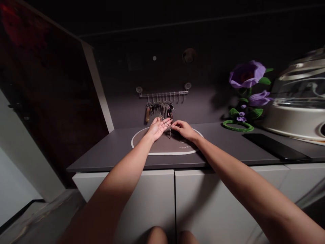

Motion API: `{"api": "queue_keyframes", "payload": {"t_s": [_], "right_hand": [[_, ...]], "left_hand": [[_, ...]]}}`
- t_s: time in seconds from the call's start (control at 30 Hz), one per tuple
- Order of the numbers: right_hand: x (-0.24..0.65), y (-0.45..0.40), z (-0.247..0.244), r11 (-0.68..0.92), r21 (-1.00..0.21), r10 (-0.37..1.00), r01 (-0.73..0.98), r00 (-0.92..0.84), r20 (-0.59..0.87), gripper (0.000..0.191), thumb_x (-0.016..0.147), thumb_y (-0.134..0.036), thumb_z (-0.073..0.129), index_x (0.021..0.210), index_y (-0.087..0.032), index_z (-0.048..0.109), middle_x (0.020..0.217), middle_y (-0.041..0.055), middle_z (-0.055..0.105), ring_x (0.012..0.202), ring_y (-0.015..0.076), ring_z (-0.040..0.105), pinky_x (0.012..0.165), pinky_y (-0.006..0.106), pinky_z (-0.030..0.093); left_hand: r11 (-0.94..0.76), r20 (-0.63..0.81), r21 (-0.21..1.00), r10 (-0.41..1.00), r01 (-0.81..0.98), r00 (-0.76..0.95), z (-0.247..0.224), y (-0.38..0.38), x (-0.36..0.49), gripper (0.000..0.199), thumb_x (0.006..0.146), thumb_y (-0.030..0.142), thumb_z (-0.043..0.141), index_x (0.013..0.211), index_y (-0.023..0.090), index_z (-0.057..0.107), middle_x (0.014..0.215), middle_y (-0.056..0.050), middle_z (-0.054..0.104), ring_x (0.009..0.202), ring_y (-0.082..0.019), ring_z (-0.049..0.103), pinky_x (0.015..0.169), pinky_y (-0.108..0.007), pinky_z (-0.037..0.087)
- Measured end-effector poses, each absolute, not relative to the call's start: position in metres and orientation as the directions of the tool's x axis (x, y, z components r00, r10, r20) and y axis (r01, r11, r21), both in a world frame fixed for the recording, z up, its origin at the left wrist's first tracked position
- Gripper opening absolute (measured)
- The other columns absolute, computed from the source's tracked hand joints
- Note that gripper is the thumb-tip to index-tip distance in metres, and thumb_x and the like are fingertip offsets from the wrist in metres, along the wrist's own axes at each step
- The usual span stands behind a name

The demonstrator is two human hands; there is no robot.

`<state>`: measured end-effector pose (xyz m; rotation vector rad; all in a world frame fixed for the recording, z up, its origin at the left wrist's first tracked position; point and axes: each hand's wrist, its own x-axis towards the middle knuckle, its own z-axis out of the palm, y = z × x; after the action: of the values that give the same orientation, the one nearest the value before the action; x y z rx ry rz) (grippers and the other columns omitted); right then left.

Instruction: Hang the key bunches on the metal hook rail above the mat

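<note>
My left hand is palm up over the oval mat, with small metal keys resting across its spread fingers. Close beside it on the right, my right hand has its thumb and fingertips pinched on a key ring or key at the left hand's fingertips. One thin key hangs down between the two hands. Behind them, a clear hook rail on the dark wall bears several bunches of keys, one with a brown fob at the left end.
On the counter at the right are purple flowers with a green ring base, a black phone-like slab and a cream appliance. White cabinet doors lie below, and a dark door stands at the left.
</note>
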<state>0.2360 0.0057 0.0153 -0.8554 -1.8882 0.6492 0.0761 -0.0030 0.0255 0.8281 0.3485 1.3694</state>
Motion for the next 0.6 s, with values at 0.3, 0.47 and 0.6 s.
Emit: {"api": "queue_keyframes", "payload": {"t_s": [0.3,0.47,0.6], "right_hand": [[0.238,0.011,0.018,0.58,-0.811,0.806,0.072,-0.192,0.559,0.036,0.066,-0.05,0.06,0.076,-0.017,0.052,0.069,-0.0023,0.052,0.064,0.0085,0.046,0.064,0.021,0.04],[0.24,0.012,0.02,0.542,-0.84,0.833,-0.025,-0.118,0.541,0.035,0.066,-0.048,0.062,0.079,-0.017,0.053,0.076,-0.0009,0.055,0.069,0.0089,0.05,0.063,0.021,0.043],[0.24,0.01,0.023,0.503,-0.851,0.851,-0.153,-0.081,0.518,0.036,0.065,-0.048,0.064,0.08,-0.017,0.052,0.08,0.0006,0.059,0.068,0.009,0.053,0.061,0.021,0.045]], "left_hand": [[-0.084,0.182,0.833,0.975,-0.546,0.128,0.016,0.001,0.082,0.012,0.09,0.022,0.037,0.079,0.019,0.036,0.099,-0.009,0.062,0.09,-0.014,0.063,0.089,-0.036,0.045],[-0.1,0.16,0.933,0.976,-0.345,0.149,0.008,0.004,0.086,0.012,0.088,0.026,0.043,0.079,0.017,0.042,0.085,-0.005,0.062,0.079,-0.011,0.063,0.089,-0.036,0.043],[-0.177,0.197,0.973,0.971,-0.149,0.134,-0.001,0.011,0.087,0.013,0.084,0.029,0.048,0.082,0.017,0.047,0.086,-0.004,0.063,0.083,-0.011,0.061,0.089,-0.036,0.042]]}}
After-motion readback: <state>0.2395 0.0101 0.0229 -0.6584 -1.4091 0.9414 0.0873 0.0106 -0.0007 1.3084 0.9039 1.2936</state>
